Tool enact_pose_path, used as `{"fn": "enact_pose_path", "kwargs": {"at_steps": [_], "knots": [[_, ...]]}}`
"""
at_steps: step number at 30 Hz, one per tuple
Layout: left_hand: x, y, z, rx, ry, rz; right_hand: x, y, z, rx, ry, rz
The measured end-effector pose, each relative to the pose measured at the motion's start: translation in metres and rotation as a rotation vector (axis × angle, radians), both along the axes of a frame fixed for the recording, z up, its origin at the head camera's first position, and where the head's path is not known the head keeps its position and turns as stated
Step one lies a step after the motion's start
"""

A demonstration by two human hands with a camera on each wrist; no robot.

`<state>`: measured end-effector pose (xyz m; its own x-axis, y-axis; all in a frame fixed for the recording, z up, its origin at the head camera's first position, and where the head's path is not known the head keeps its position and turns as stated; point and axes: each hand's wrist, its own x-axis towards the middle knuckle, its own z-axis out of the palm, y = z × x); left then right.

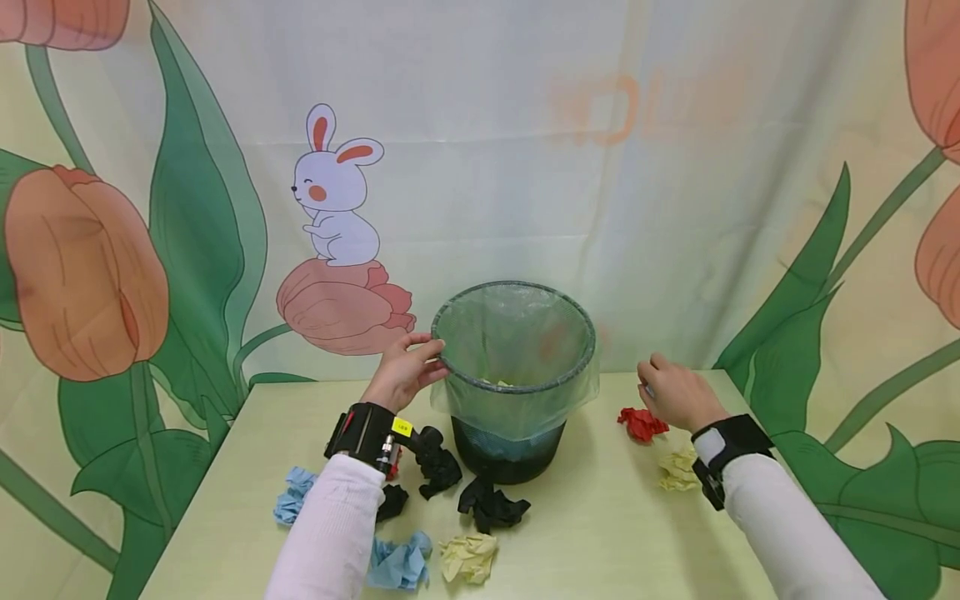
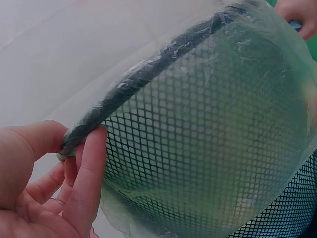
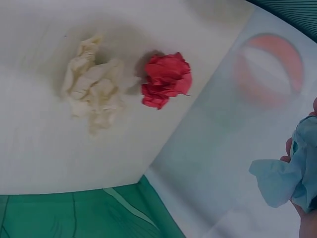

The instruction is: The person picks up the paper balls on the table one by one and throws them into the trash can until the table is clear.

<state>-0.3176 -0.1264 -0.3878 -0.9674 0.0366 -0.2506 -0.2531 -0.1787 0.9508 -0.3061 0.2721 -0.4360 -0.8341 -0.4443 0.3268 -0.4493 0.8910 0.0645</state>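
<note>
A black mesh wastebasket [image 1: 510,460] lined with a thin greenish plastic bag [image 1: 517,412] stands upright at the back of the table. At its left side, my left hand [image 1: 405,369] pinches the bag-covered rim [image 2: 143,74] between thumb and fingers. My right hand [image 1: 682,396] is raised to the right of the basket, apart from it. It holds a crumpled light-blue paper [image 3: 285,178], mostly hidden by the hand in the head view. Below that hand are a crumpled red paper [image 1: 642,425] and a crumpled pale-yellow paper [image 1: 678,469]. Some pale-yellow paper shows inside the basket.
Left and front of the basket lie crumpled papers: black ones [image 1: 491,506], blue ones [image 1: 401,562], a yellow one [image 1: 468,557], and a red one partly behind the left wrist. A printed curtain [image 1: 480,192] hangs directly behind the table's back edge.
</note>
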Motion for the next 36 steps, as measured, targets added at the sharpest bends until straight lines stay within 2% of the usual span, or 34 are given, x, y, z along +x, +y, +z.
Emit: {"fn": "enact_pose_path", "kwargs": {"at_steps": [21, 36], "knots": [[-0.001, -0.001, -0.001, 0.0, -0.002, -0.003, -0.02, -0.037, 0.063, 0.016, 0.042, 0.06], [-0.001, -0.001, 0.001, -0.005, -0.008, -0.009, -0.023, -0.056, 0.092, 0.016, 0.123, 0.107]]}}
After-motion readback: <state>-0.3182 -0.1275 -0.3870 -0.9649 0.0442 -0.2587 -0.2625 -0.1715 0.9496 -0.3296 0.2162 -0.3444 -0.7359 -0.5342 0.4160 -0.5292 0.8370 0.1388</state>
